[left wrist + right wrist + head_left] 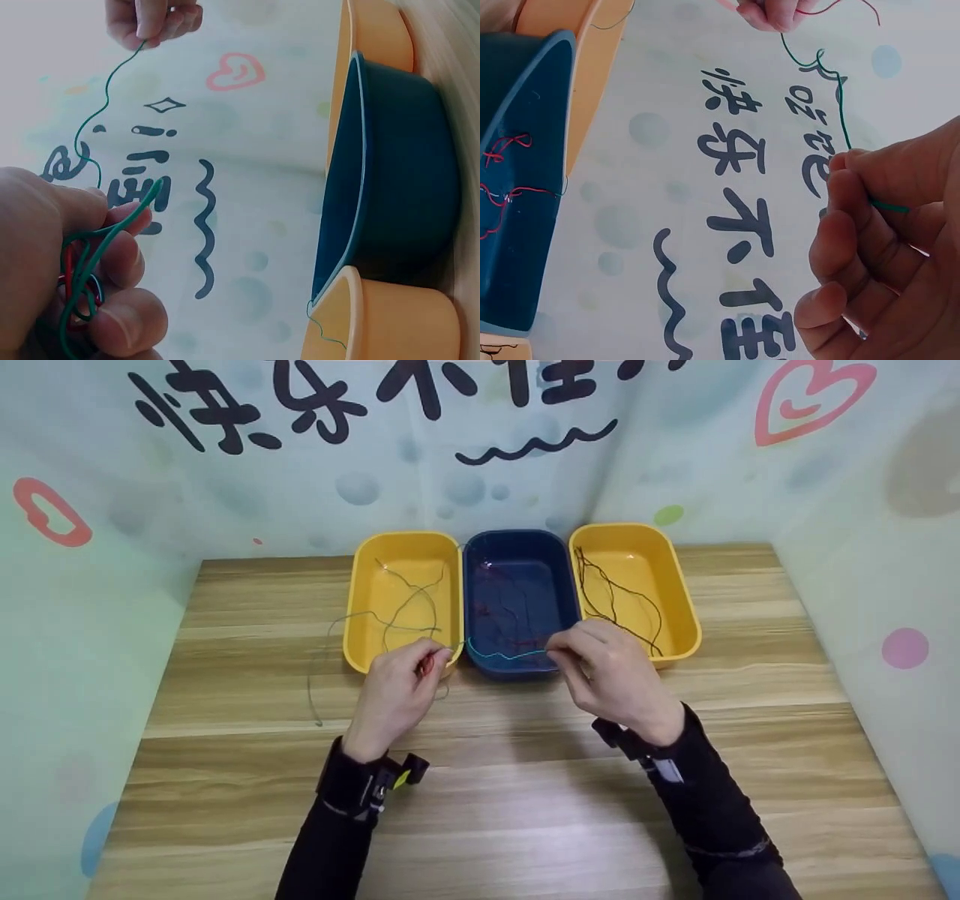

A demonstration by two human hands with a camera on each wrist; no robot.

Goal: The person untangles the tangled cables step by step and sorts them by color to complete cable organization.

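Note:
A thin green wire (510,658) stretches, slightly wavy, between the two hands above the trays. My left hand (397,686) pinches one part of it between thumb and forefinger. Within its curled fingers, loops of green wire and a bit of red wire (69,266) show in the left wrist view. My right hand (619,679) pinches the other end of the green wire, with a short tip (891,206) poking out behind the thumb. Below the wire stands the dark blue tray (517,673), where several red wires (536,190) lie.
A yellow tray (350,615) on the left holds greyish-green wires, one trailing over its side toward the wooden table (465,810). On the right, another yellow tray (686,622) contains black wires (615,585). The three trays stand side by side against a printed backdrop (405,495).

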